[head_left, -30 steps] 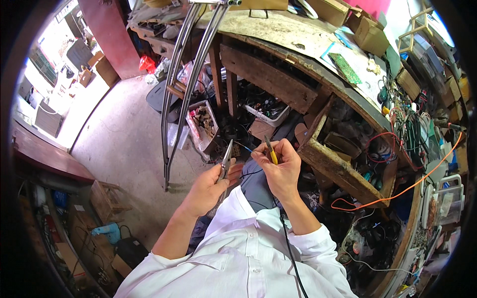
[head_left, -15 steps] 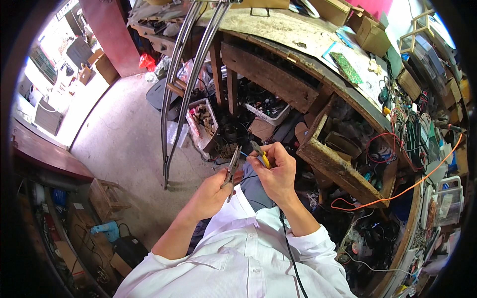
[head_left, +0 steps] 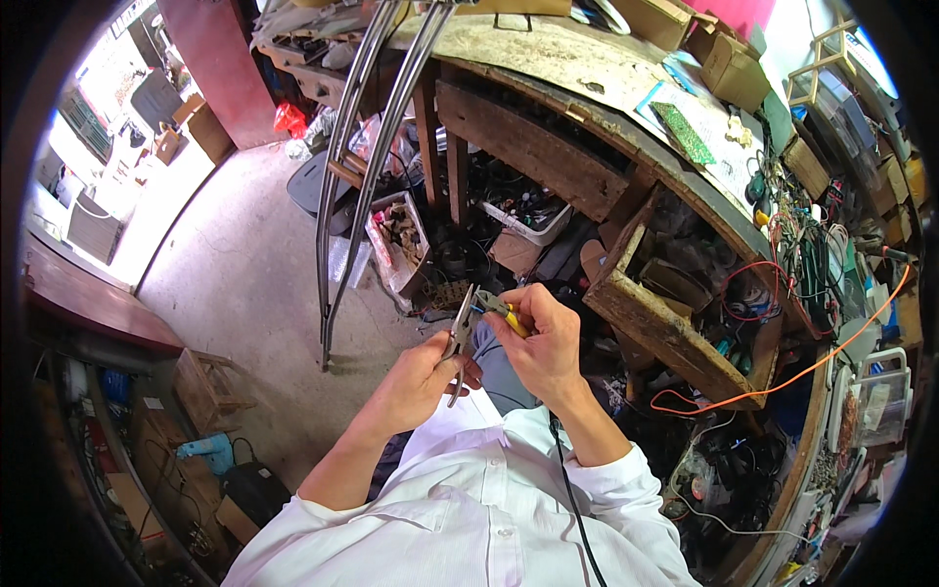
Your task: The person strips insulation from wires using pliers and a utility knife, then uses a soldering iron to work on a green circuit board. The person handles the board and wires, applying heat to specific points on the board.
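My left hand (head_left: 415, 387) is closed around bare-metal long-nosed pliers (head_left: 458, 338), their jaws pointing up and away from me. In my right hand (head_left: 548, 348) is a pair of yellow-handled pliers (head_left: 514, 318), gripped with fingers curled over the handles. Their dark head lies tilted to the left, close beside the jaws of the metal pliers. A small blue piece, perhaps wire (head_left: 477, 309), shows between the two tools; which jaws grip it is too small to tell. Both hands are held in front of my white shirt, above my lap.
Ahead is a worn wooden workbench (head_left: 509, 51) with an open drawer (head_left: 675, 344) at the right. Bent metal tubes (head_left: 337, 210) stand left of the bench. Boxes of parts (head_left: 399, 240) lie beneath. An orange cable (head_left: 792, 380) loops at the right; a wooden stool (head_left: 210, 391) stands at the left.
The yellow-handled pliers have tilted left and down, bringing their head up to the metal pliers' jaws. My left hand has barely moved.
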{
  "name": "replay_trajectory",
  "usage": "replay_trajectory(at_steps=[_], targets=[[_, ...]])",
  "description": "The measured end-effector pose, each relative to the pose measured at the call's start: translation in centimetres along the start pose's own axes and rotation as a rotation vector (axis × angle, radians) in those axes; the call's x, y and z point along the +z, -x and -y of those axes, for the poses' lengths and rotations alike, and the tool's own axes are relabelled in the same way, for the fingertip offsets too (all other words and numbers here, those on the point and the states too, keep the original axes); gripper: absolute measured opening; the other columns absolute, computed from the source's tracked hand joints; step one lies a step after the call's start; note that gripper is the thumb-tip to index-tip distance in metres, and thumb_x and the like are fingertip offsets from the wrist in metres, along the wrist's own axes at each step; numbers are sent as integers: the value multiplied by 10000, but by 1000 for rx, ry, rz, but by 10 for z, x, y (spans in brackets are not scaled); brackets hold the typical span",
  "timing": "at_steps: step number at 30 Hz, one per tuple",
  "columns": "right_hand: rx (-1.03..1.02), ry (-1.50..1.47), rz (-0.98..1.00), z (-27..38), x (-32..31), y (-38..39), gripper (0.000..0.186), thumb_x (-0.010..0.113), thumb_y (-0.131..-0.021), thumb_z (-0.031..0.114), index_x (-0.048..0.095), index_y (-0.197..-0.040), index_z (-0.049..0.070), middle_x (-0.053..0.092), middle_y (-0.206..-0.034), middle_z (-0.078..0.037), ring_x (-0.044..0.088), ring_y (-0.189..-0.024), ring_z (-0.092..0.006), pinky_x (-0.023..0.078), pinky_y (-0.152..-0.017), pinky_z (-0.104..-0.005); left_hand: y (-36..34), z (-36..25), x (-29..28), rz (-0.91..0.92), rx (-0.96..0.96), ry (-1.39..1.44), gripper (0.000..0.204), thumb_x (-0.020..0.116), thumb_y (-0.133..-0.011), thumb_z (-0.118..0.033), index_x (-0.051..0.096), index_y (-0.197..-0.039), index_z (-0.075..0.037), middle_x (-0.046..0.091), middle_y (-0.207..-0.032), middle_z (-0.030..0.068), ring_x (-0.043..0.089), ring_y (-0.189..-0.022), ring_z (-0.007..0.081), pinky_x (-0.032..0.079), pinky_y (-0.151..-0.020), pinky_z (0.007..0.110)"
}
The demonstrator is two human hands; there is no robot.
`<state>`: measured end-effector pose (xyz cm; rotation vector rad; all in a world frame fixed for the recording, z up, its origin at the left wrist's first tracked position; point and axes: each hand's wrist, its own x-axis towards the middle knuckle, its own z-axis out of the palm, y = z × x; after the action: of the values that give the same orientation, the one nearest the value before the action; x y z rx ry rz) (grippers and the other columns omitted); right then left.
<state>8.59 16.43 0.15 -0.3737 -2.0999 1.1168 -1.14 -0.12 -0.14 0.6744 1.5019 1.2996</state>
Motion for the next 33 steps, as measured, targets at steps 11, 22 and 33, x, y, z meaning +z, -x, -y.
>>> replay_trajectory(at_steps=[11, 22, 33], targets=[[60, -17, 14, 5, -1, -1, 206, 785, -759, -40, 620, -872, 8, 477, -638, 12, 379, -551, -58, 320, -491, -224, 4, 2, -1, 18, -14, 106, 174, 410, -1054, -124, 483, -1129, 16, 627, -973, 105, 665, -832, 188, 578, -755, 340], [174, -102, 50, 5, -3, 0, 176, 767, -783, -43, 629, -876, 14, 541, -667, 30, 408, -587, -38, 337, -534, -208, 8, 3, -3, 70, 20, 166, 230, 408, -1072, -188, 488, -1162, 8, 617, -948, 95, 675, -810, 194, 554, -697, 310], [211, -144, 70, 7, -4, -2, 170, 768, -788, -20, 628, -878, 14, 556, -692, 26, 419, -607, -42, 341, -542, -215, 8, 3, 2, 54, 87, 217, 282, 410, -1074, -197, 478, -1260, 3, 552, -792, 45, 547, -580, 114, 447, -527, 237]])
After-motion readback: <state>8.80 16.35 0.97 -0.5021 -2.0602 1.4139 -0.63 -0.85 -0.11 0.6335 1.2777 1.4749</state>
